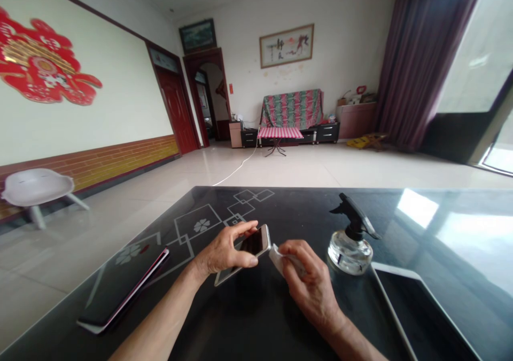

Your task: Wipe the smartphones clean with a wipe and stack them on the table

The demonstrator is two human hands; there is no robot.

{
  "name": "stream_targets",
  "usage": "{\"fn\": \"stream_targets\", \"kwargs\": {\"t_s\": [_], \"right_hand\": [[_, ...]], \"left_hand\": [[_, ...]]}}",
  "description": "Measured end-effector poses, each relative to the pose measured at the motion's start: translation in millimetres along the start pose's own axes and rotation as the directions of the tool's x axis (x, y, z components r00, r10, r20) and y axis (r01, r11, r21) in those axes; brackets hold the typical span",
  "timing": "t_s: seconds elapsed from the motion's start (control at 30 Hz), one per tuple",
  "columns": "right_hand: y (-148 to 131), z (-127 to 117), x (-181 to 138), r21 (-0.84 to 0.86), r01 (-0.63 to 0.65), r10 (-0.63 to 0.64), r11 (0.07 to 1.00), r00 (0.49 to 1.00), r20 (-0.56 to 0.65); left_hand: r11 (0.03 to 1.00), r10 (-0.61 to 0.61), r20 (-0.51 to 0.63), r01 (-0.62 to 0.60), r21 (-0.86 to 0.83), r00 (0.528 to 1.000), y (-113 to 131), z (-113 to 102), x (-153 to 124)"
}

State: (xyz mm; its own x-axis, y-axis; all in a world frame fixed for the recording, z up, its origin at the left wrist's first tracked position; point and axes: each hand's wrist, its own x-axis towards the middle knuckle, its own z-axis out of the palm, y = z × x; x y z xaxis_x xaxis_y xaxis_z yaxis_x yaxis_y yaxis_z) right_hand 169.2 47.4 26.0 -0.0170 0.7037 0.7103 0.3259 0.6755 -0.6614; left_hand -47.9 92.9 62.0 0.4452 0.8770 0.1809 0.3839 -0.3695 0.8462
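My left hand (pixel 224 251) grips a white-framed smartphone (pixel 256 242) by its long sides, thumb on the near edge and fingers over the far one. The phone is tilted above the dark tabletop, its screen partly covered by the hand. Closed around a crumpled white tissue or cloth (pixel 276 257), my right hand (pixel 306 275) is at the phone's right end. The white material is close to the phone's edge; whether it touches is hard to make out. Just right of that hand stands a clear spray bottle (pixel 350 251) with a black trigger head.
The glossy black table (pixel 312 323) has grey square and flower patterns. On its left lies a dark case or folder (pixel 124 289) with a pink edge. A white-framed tablet (pixel 425 307) lies at the right. Beyond are a white chair (pixel 38 187) and a small checked table (pixel 279 132).
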Motion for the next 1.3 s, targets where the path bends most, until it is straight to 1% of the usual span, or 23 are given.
{"fn": "stream_targets", "kwargs": {"t_s": [0.07,0.17,0.27,0.33,0.37,0.47,0.5,0.57,0.67,0.77,0.83,0.93,1.03,1.13,1.2,1.3], "right_hand": [[0.3,-0.7,0.8,-0.031,0.010,-0.010,0.999,1.000,-0.004],[2.5,-0.4,0.4,-0.095,0.008,-0.006,0.995,1.000,0.015],[5.4,1.4,-0.8,-0.193,0.052,-0.041,0.980,0.997,0.059],[5.4,1.5,-1.2,-0.295,0.105,-0.068,0.950,0.989,0.135],[4.1,0.9,-1.3,-0.345,0.137,-0.073,0.928,0.979,0.191],[-5.2,-4.5,-2.7,-0.425,0.225,-0.071,0.877,0.935,0.349],[-9.7,-7.1,-3.9,-0.427,0.244,-0.076,0.870,0.924,0.374],[-19.4,-11.7,-7.4,-0.414,0.252,-0.089,0.875,0.923,0.373],[-32.6,-13.2,-15.6,-0.364,0.179,-0.072,0.914,0.955,0.289],[-42.2,-7.1,-26.0,-0.289,0.035,0.015,0.957,0.986,0.167],[-47.0,-2.7,-32.8,-0.243,-0.069,0.091,0.968,0.992,0.082],[-53.3,-1.9,-40.4,-0.193,-0.190,0.194,0.963,0.981,-0.002],[-58.9,-7.2,-44.7,-0.126,-0.296,0.296,0.947,0.955,-0.015],[-63.1,-12.5,-48.5,-0.019,-0.383,0.382,0.924,0.924,-0.011],[-65.2,-14.1,-52.3,0.016,-0.391,0.390,0.920,0.921,0.009],[-66.9,-14.3,-60.8,-0.041,-0.324,0.326,0.945,0.944,0.053]], "left_hand": [[0.999,-0.003,-0.018,0.003,0.032,1.000,3.2,0.6,0.1],[0.992,0.003,-0.039,0.002,0.125,0.999,9.6,4.4,-0.3],[0.976,-0.015,-0.058,0.027,0.218,0.998,13.1,8.8,-0.6],[0.970,-0.017,-0.073,0.034,0.242,0.997,13.1,9.2,-0.6],[0.970,-0.014,-0.078,0.033,0.242,0.997,12.9,8.4,-0.5],[0.974,-0.021,-0.089,0.041,0.221,0.996,13.6,2.5,-0.4],[0.975,-0.028,-0.094,0.048,0.217,0.995,14.6,-0.1,-0.6],[0.976,-0.039,-0.107,0.061,0.210,0.993,17.5,-4.5,-1.8],[0.981,-0.055,-0.131,0.078,0.180,0.990,22.9,-6.3,-5.7],[0.984,-0.047,-0.141,0.070,0.162,0.989,28.4,0.2,-12.0],[0.981,-0.018,-0.136,0.044,0.189,0.991,32.0,8.2,-17.2],[0.955,0.032,-0.130,0.008,0.298,0.991,37.5,21.7,-25.4],[0.915,0.108,-0.089,-0.064,0.398,0.990,42.8,32.7,-34.0],[0.879,0.188,-0.004,-0.166,0.447,0.982,46.5,39.6,-43.8],[0.851,0.226,0.056,-0.225,0.475,0.973,47.8,42.3,-51.6],[0.805,0.253,0.142,-0.289,0.518,0.957,48.7,44.8,-64.3]]}}
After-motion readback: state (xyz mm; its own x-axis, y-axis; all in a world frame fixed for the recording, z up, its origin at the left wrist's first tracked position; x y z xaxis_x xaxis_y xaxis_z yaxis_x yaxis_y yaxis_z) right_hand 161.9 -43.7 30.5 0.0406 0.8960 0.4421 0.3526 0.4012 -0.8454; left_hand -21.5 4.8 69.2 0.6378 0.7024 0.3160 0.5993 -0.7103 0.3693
